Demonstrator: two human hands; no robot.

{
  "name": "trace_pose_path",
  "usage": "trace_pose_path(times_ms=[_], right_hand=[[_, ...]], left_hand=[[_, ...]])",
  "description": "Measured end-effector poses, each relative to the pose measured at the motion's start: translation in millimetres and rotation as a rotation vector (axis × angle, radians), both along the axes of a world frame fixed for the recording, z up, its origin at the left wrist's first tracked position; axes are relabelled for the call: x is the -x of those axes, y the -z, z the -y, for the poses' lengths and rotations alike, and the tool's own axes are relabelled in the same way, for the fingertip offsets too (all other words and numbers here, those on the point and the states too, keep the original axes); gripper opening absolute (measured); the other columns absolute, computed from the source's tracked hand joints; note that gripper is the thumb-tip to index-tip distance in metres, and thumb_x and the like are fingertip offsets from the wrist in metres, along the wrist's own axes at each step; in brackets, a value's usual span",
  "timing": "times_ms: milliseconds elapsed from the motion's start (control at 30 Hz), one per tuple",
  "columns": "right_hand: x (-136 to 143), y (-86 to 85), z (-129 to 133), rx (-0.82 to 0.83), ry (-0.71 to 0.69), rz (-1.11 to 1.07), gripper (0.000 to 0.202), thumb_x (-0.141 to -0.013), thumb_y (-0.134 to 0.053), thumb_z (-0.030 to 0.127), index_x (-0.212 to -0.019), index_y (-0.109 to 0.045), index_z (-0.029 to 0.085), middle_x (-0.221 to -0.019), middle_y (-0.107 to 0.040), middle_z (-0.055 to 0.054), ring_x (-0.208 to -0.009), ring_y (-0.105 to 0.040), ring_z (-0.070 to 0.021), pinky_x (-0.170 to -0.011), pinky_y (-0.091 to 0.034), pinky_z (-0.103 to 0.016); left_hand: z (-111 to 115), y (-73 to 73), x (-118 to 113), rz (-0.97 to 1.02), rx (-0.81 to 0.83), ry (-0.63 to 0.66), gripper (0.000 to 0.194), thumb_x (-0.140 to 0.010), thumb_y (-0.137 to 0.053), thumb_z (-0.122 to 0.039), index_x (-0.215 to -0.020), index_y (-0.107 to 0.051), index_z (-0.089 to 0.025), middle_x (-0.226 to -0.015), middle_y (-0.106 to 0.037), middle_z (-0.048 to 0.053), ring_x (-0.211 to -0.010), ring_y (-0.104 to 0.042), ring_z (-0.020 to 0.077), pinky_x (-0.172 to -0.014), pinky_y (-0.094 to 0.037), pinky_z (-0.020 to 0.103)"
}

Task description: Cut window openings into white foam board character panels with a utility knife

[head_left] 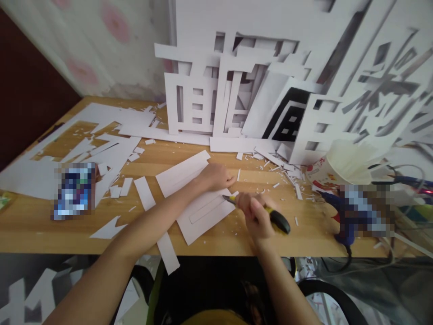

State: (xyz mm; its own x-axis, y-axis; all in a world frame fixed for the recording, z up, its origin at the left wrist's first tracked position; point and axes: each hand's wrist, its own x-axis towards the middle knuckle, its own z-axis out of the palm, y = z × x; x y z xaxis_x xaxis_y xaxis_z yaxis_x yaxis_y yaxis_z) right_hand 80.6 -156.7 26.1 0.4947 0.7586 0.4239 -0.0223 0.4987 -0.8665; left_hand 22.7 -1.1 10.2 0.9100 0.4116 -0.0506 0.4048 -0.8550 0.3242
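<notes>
Holding knife [280, 221], littered wooden table [233, 246], cutouts [219, 99], flowered backdrop [142, 54]

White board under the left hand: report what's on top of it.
The left hand and forearm extend over the white board; the utility knife in the right hand reaches an outlined strip. Any markings beneath hand and forearm are hidden.

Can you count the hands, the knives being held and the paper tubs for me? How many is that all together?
Hands: 2, the left hand and the right hand
Held knives: 1, the yellow-and-black knife in the right hand
Paper tubs: 1, the white-and-red tub
Total: 4
</notes>
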Motion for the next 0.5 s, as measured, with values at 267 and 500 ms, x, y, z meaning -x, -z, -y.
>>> trace_pose_path(times_ms=[267, 500], right_hand=[[-2, -5.7, -37, 0.183, 0.012, -0.022, 0.046, -0.086, -0.065, 0.037, -0.053, -0.036, 0.023, -0.047, -0.033, 0.008, -0.044, -0.031, -0.0076, -0.045, -0.027, -0.024], [-3, -32.0, -45, 0.094, 0.005, -0.122, 0.048, -0.084, -0.068, 0.04, -0.052, -0.035, 0.023, -0.044, -0.032, 0.009, -0.04, -0.028, -0.0065, -0.041, -0.022, -0.024]], left_hand=[[-3, -2.4, 1, -0.06, -0.025, 0.031, 0.028, -0.091, -0.051, -0.03, -0.08, -0.074, -0.018, -0.078, -0.072, 0.007, -0.07, -0.059, 0.0187, -0.059, -0.032, 0.03], [-6, 4.8, -1, -0.057, -0.033, 0.036, 0.031, -0.092, -0.05, -0.034, -0.08, -0.073, -0.018, -0.079, -0.073, 0.008, -0.069, -0.061, 0.0207, -0.058, -0.033, 0.031]])
